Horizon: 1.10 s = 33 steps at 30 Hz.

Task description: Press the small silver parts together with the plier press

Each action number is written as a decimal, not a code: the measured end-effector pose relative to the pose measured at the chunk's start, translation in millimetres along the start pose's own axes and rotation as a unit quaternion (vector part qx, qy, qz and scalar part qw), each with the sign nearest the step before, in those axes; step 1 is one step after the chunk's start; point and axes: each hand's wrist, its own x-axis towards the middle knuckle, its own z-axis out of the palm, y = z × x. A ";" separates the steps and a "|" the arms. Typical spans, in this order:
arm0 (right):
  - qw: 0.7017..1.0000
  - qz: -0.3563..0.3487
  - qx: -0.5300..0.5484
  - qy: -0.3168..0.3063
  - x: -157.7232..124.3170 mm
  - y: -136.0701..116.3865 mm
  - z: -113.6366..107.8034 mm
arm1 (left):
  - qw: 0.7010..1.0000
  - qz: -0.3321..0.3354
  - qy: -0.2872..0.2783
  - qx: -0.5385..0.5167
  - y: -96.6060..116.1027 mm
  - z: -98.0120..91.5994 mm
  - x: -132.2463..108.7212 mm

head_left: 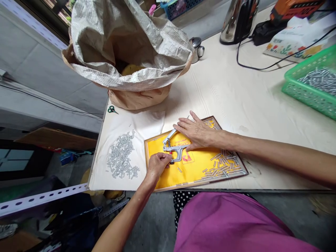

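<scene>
Grey snap-fastener pliers (178, 149) with a small spring and a red part at the jaws lie on a yellow sheet in a shallow wooden tray (146, 150). My right hand (198, 133) rests across their handles, fingers over the upper lever and thumb by the lower handle. At the jaws, my left hand (159, 163) is closed in a pinch; whatever sits between its fingertips is too small to make out. One short metal piece (179, 170) lies just beside that hand. Many more such metal pieces (223, 166) fill the tray's right end.
Left of the tray, a pile of small metal pieces (122, 155) lies on white cloth (101, 171). Green scissors (112, 110) are near a big woven sack (139, 94). Further back stand a metal cup (195, 52), a kettle (237, 21) and a green basket (307, 94) of metal parts.
</scene>
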 end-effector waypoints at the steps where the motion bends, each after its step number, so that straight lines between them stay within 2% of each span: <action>1: 1.000 0.003 0.005 0.001 0.7 -0.9 -0.7 | 1.000 0.001 0.000 -0.001 -1.0 -0.1 0.6; 10: 1.000 0.017 0.005 -0.016 -3.7 -8.2 -12.8 | 1.000 -0.014 0.004 0.002 -0.5 0.9 1.6; 17: 1.000 0.011 0.015 0.001 -1.8 -7.9 -4.6 | 1.000 -0.024 0.010 -0.001 1.6 1.9 -0.3; 19: 1.000 0.003 0.016 0.006 -1.9 -8.2 -2.5 | 0.999 0.005 0.018 0.039 -1.5 1.1 -5.5; 20: 1.000 0.001 0.017 0.008 -2.4 -8.8 -2.0 | 0.995 0.042 0.038 0.082 -3.0 1.2 -9.5; 22: 1.000 -0.001 0.024 0.014 -4.0 -11.8 -2.0 | 0.962 0.156 0.108 0.198 -3.9 3.5 -19.2; 24: 0.999 0.000 0.030 0.017 -5.5 -17.7 -3.5 | 0.893 0.278 0.169 0.311 -0.6 9.8 -27.2; 26: 0.999 -0.004 0.029 0.022 -5.8 -26.2 -6.4 | 0.829 0.361 0.177 0.389 6.8 19.0 -28.9; 27: 0.999 -0.007 0.026 0.028 -5.6 -30.8 -8.1 | 0.807 0.386 0.168 0.414 11.2 23.8 -26.9; 29: 0.999 -0.011 0.016 0.041 -5.0 -38.8 -11.7 | 0.789 0.402 0.145 0.441 19.4 31.5 -18.6; 33: 0.998 0.028 -0.028 0.046 -8.7 -44.2 -15.9 | 0.796 0.377 0.123 0.458 27.2 35.3 -3.3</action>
